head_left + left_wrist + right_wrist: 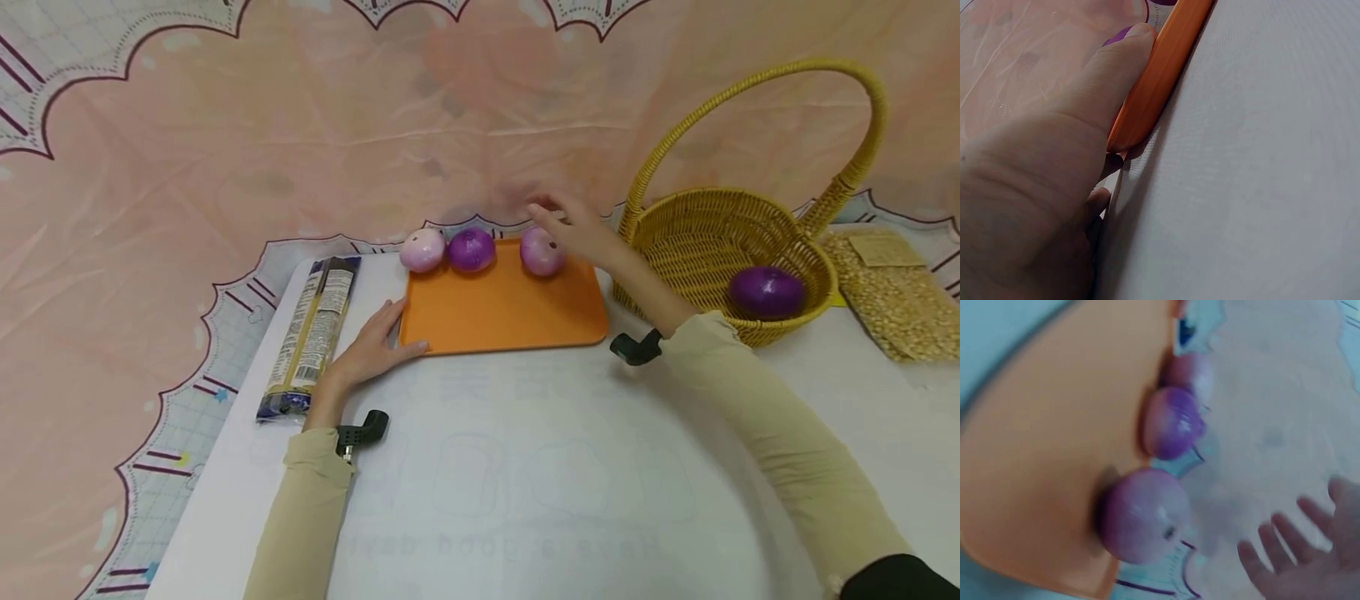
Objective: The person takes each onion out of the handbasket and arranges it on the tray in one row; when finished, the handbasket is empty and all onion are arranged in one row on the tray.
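Note:
On the orange tray [502, 312], three onions sit along the back edge: a pale one [423, 251] at the back left corner, a deep purple one [472, 250] beside it, and a pinkish one [543, 252] farther right. My left hand [375, 346] rests against the tray's front left corner, its thumb along the front edge and its fingers straight by the left side. Above and behind the pinkish onion hovers my right hand [573, 225], holding nothing; in the right wrist view its fingers [1291, 540] are spread apart from that onion.
A yellow wicker basket [697, 200] with a tall handle stands right of the tray. A glossy dark purple vegetable [767, 292] lies in it. Farther right is a bag of yellow kernels [896, 292]. A long printed packet [311, 333] lies left of the tray on the white table [525, 467].

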`<state>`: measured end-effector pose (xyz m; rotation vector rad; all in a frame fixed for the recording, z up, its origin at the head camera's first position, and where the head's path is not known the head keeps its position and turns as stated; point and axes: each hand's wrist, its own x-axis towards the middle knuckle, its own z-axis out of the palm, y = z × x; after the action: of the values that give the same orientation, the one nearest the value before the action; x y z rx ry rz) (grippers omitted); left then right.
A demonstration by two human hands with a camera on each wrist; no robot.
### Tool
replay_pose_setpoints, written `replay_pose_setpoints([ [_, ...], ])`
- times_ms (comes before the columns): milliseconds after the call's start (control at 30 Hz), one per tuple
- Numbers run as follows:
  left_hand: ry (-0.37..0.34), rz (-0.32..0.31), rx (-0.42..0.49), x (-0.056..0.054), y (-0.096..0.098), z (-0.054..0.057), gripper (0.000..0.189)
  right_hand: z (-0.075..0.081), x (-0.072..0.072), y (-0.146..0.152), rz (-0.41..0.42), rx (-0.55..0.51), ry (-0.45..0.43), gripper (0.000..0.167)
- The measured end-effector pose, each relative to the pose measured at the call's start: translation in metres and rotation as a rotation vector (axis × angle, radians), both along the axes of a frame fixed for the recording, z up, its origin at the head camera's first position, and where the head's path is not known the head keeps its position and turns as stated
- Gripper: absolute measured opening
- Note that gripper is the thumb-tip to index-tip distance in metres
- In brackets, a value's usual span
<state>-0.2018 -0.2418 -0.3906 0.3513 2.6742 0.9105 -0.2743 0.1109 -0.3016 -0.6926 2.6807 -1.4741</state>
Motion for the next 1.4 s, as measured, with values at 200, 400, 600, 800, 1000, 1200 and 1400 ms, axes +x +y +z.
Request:
replay_pose_setpoints([
  [200,0.014,-0.006,-0.003,-0.001,0.000,-0.001,0.092,0.016,0.005,0.013,0.115,0.029,0.045,0.036],
  [400,0.012,-0.005,0.003,-0.001,0.000,-0.001,0.092,0.025,0.012,0.025,0.136,0.018,0.008,0.039],
  [600,0.005,-0.003,0.002,-0.002,0.001,-0.002,0.093,0.031,0.025,0.043,0.143,-0.002,0.000,0.038],
  [800,0.006,0.003,-0.005,-0.003,-0.001,-0.003,0.092,0.039,0.035,0.054,0.155,0.029,0.000,0.037],
  [1000,-0.009,0.005,0.001,0.000,0.000,-0.001,0.093,0.044,0.040,0.071,0.251,0.059,-0.106,0.036],
  [1200,-0.005,0.004,-0.004,-0.001,0.000,-0.001,0.093,0.042,0.042,0.093,0.336,0.137,-0.169,0.031],
  [1400,-0.006,0.000,0.000,-0.001,0.000,-0.002,0.093,0.038,0.036,0.113,0.421,0.176,-0.146,0.029],
])
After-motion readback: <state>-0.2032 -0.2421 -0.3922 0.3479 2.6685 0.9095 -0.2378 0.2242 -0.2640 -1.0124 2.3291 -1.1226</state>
